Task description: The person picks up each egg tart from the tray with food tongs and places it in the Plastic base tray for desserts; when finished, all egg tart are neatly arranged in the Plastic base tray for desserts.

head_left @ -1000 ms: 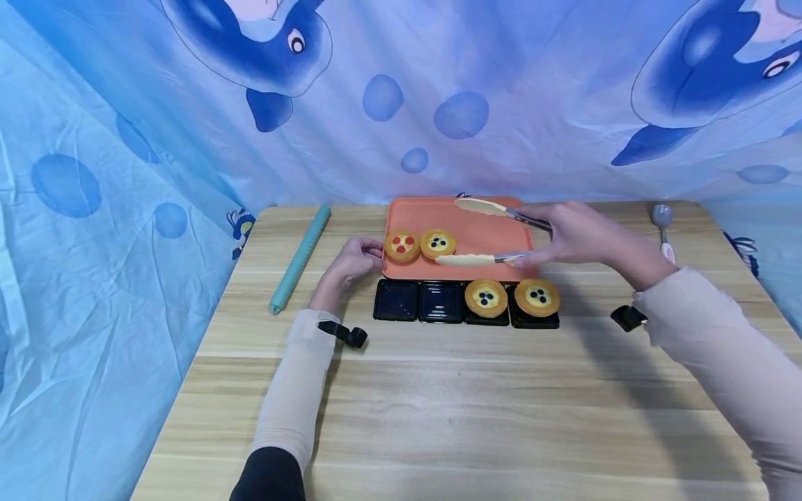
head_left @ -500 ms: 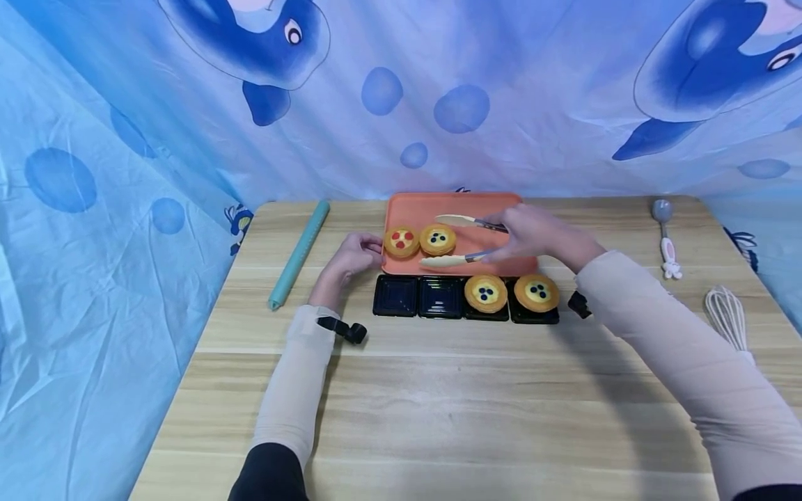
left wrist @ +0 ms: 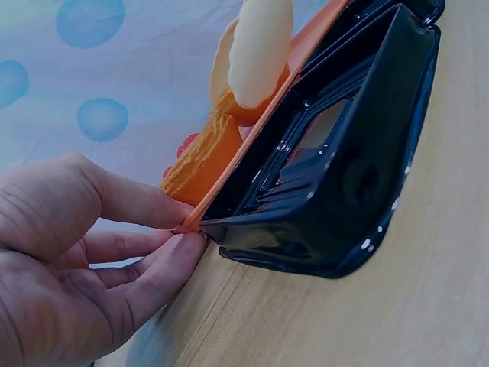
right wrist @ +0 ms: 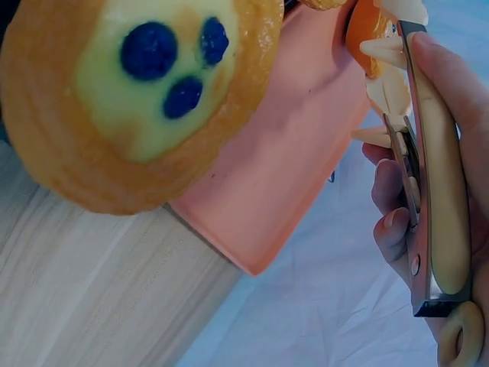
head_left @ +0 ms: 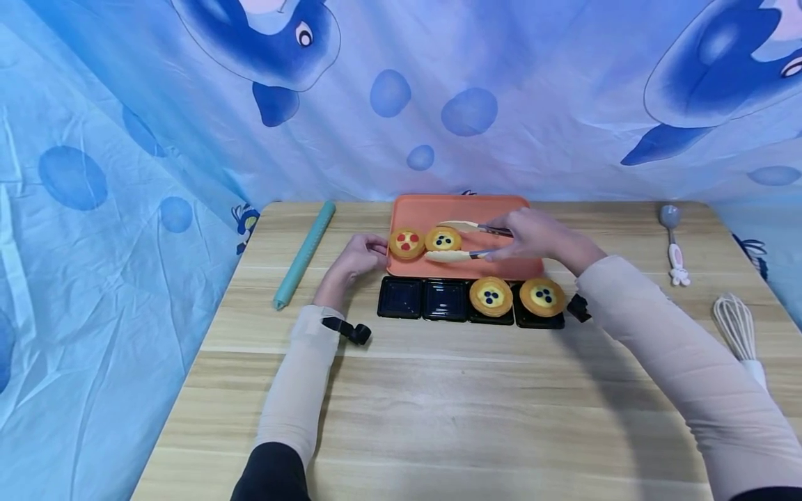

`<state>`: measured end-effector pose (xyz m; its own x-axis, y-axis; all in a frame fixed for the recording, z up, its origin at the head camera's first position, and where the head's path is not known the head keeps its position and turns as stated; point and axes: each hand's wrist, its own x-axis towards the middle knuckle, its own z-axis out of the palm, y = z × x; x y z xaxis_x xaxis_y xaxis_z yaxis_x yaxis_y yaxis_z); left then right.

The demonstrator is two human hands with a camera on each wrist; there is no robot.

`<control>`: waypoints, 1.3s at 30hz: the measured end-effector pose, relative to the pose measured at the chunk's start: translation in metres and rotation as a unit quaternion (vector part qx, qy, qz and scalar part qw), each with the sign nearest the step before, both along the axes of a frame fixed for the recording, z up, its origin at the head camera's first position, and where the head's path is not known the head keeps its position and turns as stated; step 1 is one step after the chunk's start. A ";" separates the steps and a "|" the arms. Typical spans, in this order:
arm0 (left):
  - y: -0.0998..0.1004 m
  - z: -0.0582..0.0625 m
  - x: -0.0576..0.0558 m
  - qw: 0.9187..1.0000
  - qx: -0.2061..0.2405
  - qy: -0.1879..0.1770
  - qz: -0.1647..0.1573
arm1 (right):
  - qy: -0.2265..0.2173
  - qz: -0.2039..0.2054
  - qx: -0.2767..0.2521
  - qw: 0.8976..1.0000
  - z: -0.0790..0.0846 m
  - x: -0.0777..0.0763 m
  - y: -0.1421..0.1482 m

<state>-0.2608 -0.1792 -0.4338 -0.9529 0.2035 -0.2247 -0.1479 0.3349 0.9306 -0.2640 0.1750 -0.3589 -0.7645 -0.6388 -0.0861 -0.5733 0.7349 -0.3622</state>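
Note:
My left hand (head_left: 361, 257) pinches the left edge of an orange tray (head_left: 464, 203) between thumb and fingers, as the left wrist view shows close up. On the tray sit a tart with red pieces on top (head_left: 407, 245) and a blueberry tart (head_left: 443, 239), side by side. My right hand (head_left: 537, 235) grips a pair of tongs (right wrist: 447, 191), whose cream tips lie on the far and near sides of the blueberry tart. In front of the tray is a row of black square holders (head_left: 401, 298); the two right ones bear blueberry tarts (head_left: 491, 297).
A teal rolling pin (head_left: 305, 255) lies to the left. At the right are a spoon with a rabbit handle (head_left: 674, 243) and a whisk (head_left: 736, 327). A blue whale-print curtain (head_left: 470, 111) hangs along the table's back edge.
My right hand has brought the tongs left and down, from above the tray's right part to both sides of the blueberry tart. The left hand keeps its place at the tray edge.

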 end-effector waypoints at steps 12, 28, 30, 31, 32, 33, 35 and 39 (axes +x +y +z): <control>0.000 0.000 -0.001 1.000 0.001 0.001 0.007 | 0.008 0.005 -0.016 1.000 0.001 0.001 0.003; 0.002 -0.001 -0.003 1.000 -0.001 0.000 0.010 | 0.070 0.025 -0.009 0.997 0.042 0.037 0.020; 0.002 -0.001 -0.003 1.000 0.000 -0.001 0.013 | 0.066 0.027 -0.004 0.997 0.043 0.043 0.021; 0.002 -0.001 -0.003 1.000 0.000 -0.001 0.013 | 0.060 0.028 0.000 0.998 0.043 0.046 0.022; 0.003 -0.001 -0.002 1.000 0.001 -0.002 0.014 | 0.058 0.033 0.000 0.998 0.042 0.049 0.022; 0.003 -0.001 -0.002 1.000 0.001 -0.003 0.014 | 0.056 0.037 0.000 0.998 0.041 0.052 0.022; 0.003 0.000 -0.001 1.000 0.000 -0.003 0.013 | 0.053 0.051 0.001 0.997 0.039 0.058 0.022; 0.003 0.001 -0.001 1.000 -0.006 0.000 0.010 | 0.054 0.083 -0.002 0.995 0.034 0.068 0.020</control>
